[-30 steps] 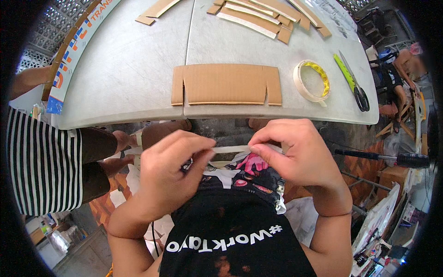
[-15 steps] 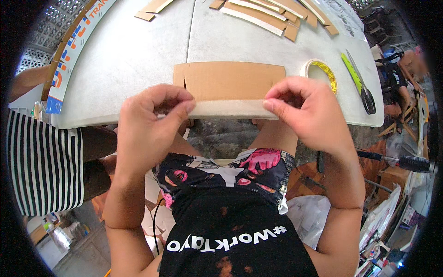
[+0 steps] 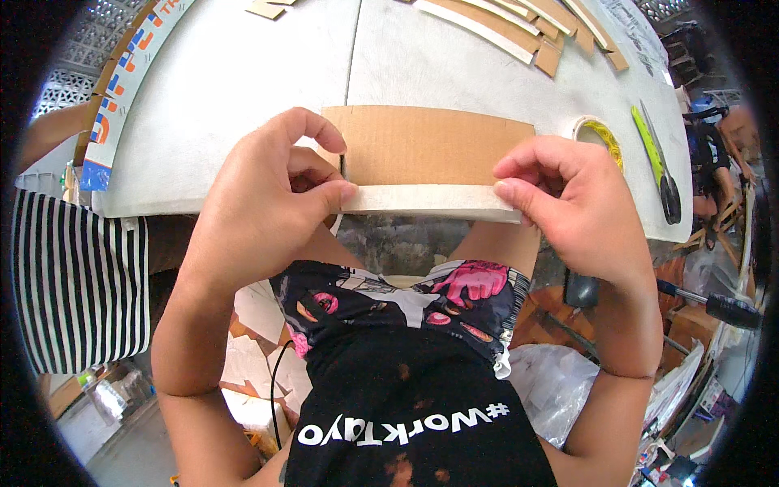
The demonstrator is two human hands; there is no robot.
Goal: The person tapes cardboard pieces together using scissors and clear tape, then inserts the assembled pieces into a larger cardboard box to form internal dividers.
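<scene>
A brown rectangular piece of cardboard (image 3: 430,146) lies flat at the table's near edge, with a slit by its left side. Along its near side runs a whitish strip of tape (image 3: 426,198), its lower part hanging past the table edge. With thumb and curled fingers my left hand (image 3: 260,195) grips the strip's left end; its index finger is raised over the cardboard's left side. My right hand (image 3: 578,203) pinches the right end between thumb and fingers. Beyond that hand, a roll of tape (image 3: 604,129) with a yellow inside is partly covered by it.
Black-handled scissors (image 3: 669,199) rest at the right beside a slim lime-green item (image 3: 647,146). Several cardboard strips (image 3: 487,36) with white edges are piled at the back. A long printed board (image 3: 122,105) lines the table's left side, near another person's arm (image 3: 57,142) and striped clothing (image 3: 81,284).
My left index finger has lifted away from the thumb. The strip now shows whiter and lies more distinctly along the cardboard's near edge. The whole view has shifted slightly.
</scene>
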